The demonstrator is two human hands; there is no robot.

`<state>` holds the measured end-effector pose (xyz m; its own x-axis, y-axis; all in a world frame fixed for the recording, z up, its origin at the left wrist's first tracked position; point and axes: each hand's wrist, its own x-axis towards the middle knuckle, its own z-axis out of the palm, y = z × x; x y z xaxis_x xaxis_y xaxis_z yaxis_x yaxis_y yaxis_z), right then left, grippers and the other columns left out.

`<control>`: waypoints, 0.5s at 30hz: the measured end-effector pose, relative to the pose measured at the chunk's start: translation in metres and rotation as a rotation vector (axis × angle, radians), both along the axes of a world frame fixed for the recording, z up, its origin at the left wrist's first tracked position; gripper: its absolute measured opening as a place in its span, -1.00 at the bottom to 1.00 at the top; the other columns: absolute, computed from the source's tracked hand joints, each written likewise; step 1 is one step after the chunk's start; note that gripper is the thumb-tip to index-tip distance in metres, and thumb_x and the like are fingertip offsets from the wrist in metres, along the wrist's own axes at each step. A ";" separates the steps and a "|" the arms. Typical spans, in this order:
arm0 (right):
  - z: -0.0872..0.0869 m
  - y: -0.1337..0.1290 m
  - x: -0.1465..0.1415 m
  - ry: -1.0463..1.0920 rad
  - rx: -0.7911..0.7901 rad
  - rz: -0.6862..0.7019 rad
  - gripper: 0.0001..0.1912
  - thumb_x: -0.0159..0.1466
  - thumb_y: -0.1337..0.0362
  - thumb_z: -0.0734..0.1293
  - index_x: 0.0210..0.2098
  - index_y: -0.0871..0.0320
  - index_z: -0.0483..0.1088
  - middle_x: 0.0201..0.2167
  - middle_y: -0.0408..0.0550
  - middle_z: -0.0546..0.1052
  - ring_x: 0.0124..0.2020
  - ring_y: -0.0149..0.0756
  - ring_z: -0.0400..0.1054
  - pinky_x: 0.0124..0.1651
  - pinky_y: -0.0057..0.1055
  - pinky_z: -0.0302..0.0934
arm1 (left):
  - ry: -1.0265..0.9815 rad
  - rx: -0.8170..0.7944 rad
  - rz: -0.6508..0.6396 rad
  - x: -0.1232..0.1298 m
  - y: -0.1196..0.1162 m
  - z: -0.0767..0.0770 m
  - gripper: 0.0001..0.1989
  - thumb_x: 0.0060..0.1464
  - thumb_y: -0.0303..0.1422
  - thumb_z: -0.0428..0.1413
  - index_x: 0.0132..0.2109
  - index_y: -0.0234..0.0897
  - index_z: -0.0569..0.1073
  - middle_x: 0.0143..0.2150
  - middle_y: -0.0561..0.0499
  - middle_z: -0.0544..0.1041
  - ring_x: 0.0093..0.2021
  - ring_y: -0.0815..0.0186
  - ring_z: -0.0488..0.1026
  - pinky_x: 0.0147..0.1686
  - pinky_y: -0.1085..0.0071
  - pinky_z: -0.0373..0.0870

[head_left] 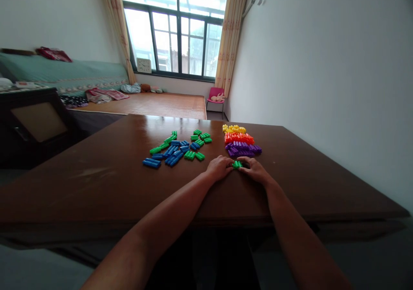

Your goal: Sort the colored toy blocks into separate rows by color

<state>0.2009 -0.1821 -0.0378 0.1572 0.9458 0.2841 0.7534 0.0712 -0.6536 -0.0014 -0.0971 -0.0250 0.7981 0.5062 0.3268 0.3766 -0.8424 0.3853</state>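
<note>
Several short green pieces (pixel 238 164) lie side by side on the brown table (pixel 109 174), in front of the purple pile. My left hand (pixel 220 168) closes on their left end with its fingertips. From the other side, my right hand (pixel 254 168) grips them between thumb and fingers. Just beyond is a pile of purple pieces (pixel 242 149), then a row of orange-red pieces (pixel 239 137), and farthest back some yellow pieces (pixel 234 128). To the left, blue pieces (pixel 151 163) and loose green pieces (pixel 200 156) lie scattered.
The table's near edge runs below my forearms. Behind the table stand a bed (pixel 167 103) and a pink chair (pixel 216 95) under a window. A dark cabinet (pixel 38 122) is at the left, and a white wall (pixel 322 66) rises on the right.
</note>
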 end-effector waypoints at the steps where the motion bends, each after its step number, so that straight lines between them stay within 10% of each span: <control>1: -0.001 0.000 0.002 -0.003 -0.002 0.004 -0.54 0.04 0.25 0.43 -0.03 0.06 0.48 -0.16 -0.04 0.56 -0.08 -0.13 0.43 0.04 -0.20 0.27 | 0.001 0.020 -0.019 0.000 0.000 0.000 -0.71 0.14 -0.26 0.07 0.01 -0.09 0.48 -0.10 0.05 0.56 -0.06 0.21 0.40 -0.10 0.35 0.37; 10: 0.003 -0.001 -0.002 -0.093 0.100 -0.037 -0.55 0.11 0.12 0.38 -0.01 0.09 0.44 -0.03 0.00 0.51 0.03 -0.10 0.34 0.14 -0.16 0.17 | 0.014 0.098 -0.065 -0.004 -0.004 0.004 -0.67 0.18 -0.27 0.02 0.08 -0.11 0.44 0.00 0.00 0.51 -0.01 0.21 0.36 0.01 0.32 0.33; 15: 0.007 -0.007 -0.005 -0.181 0.284 -0.284 -0.59 0.31 0.05 0.15 -0.05 0.14 0.44 -0.10 0.09 0.52 -0.06 -0.12 0.35 0.05 -0.20 0.21 | 0.045 0.153 0.136 -0.028 0.013 0.032 -0.70 0.19 -0.29 -0.01 0.02 -0.07 0.49 0.05 -0.02 0.48 0.06 0.15 0.34 0.04 0.24 0.32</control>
<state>0.1960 -0.1888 -0.0311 0.3236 0.7525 0.5735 0.8696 0.0024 -0.4938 -0.0289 -0.0838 0.0072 0.7415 0.5576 0.3732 0.5048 -0.8300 0.2372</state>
